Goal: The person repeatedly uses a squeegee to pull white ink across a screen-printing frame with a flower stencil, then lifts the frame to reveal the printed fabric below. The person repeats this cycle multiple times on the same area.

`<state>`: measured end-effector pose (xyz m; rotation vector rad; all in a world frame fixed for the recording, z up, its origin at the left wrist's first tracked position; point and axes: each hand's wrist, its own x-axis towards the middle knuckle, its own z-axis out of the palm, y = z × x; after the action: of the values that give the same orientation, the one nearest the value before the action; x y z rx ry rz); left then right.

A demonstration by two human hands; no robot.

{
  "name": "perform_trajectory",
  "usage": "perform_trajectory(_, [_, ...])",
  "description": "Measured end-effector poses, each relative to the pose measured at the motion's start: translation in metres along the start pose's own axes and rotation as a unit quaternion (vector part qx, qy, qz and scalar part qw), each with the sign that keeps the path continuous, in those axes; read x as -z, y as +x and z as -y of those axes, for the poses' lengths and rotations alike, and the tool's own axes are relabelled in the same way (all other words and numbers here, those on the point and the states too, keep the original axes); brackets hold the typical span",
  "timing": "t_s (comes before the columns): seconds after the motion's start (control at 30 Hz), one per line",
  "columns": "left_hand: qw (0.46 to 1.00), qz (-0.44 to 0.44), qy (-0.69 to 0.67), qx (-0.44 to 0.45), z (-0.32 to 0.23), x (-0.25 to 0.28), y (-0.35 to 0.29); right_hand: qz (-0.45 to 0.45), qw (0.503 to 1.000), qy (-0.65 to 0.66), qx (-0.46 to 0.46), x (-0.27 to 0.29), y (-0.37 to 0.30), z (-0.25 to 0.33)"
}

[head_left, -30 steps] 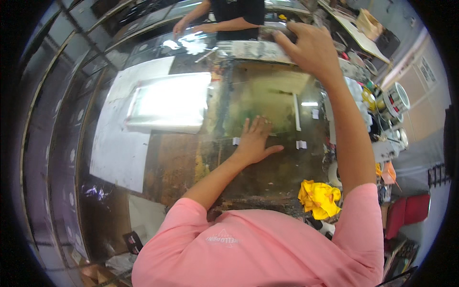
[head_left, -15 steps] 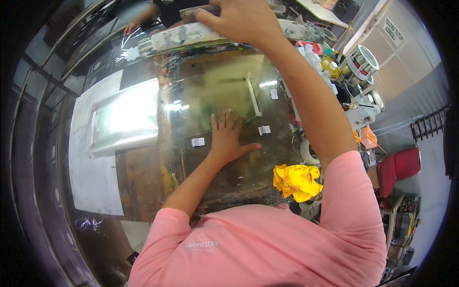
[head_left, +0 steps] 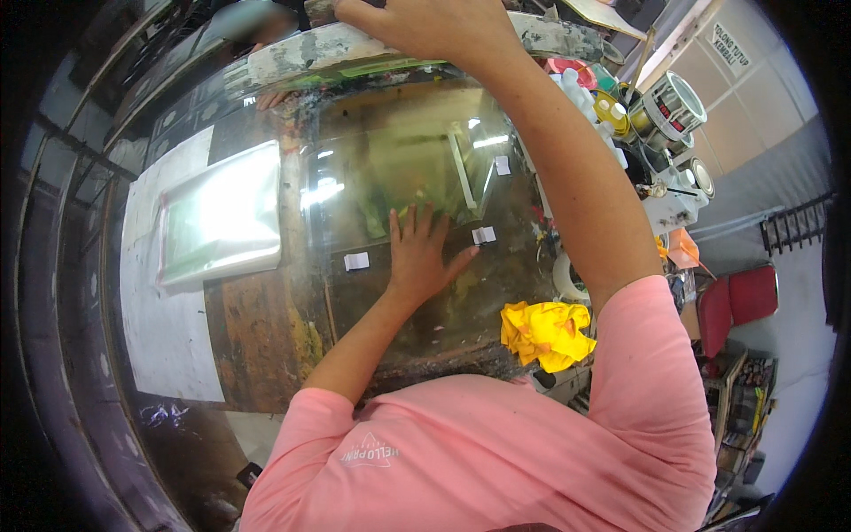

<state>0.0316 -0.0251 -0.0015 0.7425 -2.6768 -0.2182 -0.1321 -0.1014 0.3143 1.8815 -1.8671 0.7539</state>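
My left hand (head_left: 420, 257) lies flat with fingers spread on a glossy, see-through surface over a dark tabletop (head_left: 417, 337). Just beyond its fingertips is a yellowish-green rectangular area (head_left: 399, 151), with a pale strip (head_left: 463, 173) at its right side. Small white folded pieces sit around the hand: one (head_left: 356, 262) to its left, one (head_left: 483, 235) by the thumb and one (head_left: 503, 166) farther back. My right hand (head_left: 434, 31) reaches to the far side, over a paint-stained pale bar (head_left: 346, 51). Its thumb points left; the other fingers are cut off by the upper edge.
A crumpled yellow cloth (head_left: 548, 335) rests at the near right. Shiny clear film (head_left: 222, 213) lies on white paper (head_left: 168, 346) at left. Cans (head_left: 669, 111) and bottles crowd the right edge. Another person's hand (head_left: 270, 99) is at the far left.
The view has shifted slightly. My right hand has moved a little left and farther away. The other person's hand now rests nearer, at the table's far left. My left hand stays flat.
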Motion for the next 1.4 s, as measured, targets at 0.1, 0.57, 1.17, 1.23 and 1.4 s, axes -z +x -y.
perform_trajectory(0.1, [0.999, -0.048, -0.004, 0.022, -0.003, -0.005, 0.015, -0.005, 1.000, -0.002, -0.004, -0.001, 0.000, 0.000])
perform_trajectory(0.57, [1.000, -0.010, -0.002, 0.024, -0.008, 0.016, 0.016, -0.023, 1.000, 0.000, -0.002, -0.001, -0.006, 0.005])
perform_trajectory(1.17, [1.000, 0.011, 0.001, 0.002, -0.004, 0.003, -0.011, -0.035, 0.999, 0.018, 0.013, -0.003, -0.008, 0.006])
perform_trajectory(1.23, [1.000, -0.003, -0.004, -0.006, -0.004, 0.002, -0.011, -0.039, 0.999, 0.008, 0.008, -0.003, -0.009, 0.008])
perform_trajectory(1.4, [0.998, 0.004, -0.069, 0.007, 0.000, 0.025, -0.006, -0.035, 0.999, -0.009, 0.010, 0.000, -0.010, 0.010])
